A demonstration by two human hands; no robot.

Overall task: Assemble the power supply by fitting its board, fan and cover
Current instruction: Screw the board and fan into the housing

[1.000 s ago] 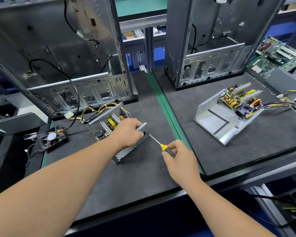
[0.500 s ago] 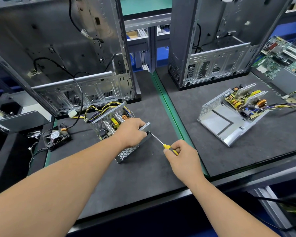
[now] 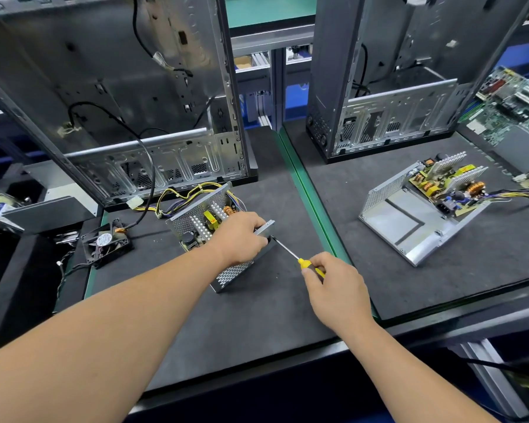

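Observation:
A small power supply case [image 3: 196, 218] of perforated metal sits on the dark mat, its board [image 3: 209, 222] with heatsinks and coil showing inside and yellow wires trailing behind. My left hand [image 3: 240, 238] grips the case's near right wall. My right hand [image 3: 333, 285] holds a yellow-handled screwdriver [image 3: 300, 261], whose tip touches the case's right end beside my left fingers. A black fan [image 3: 106, 244] lies loose on the mat to the left, its cable running off.
A second open power supply [image 3: 422, 215] with its board lies on the right mat. Two open computer chassis, one on the left [image 3: 110, 102] and one on the right [image 3: 388, 96], stand at the back. A green motherboard [image 3: 513, 102] is at far right. A green strip [image 3: 312, 196] divides the mats.
The view has shifted slightly. Both hands stay on the case and screwdriver, with the tip still at the case's right end.

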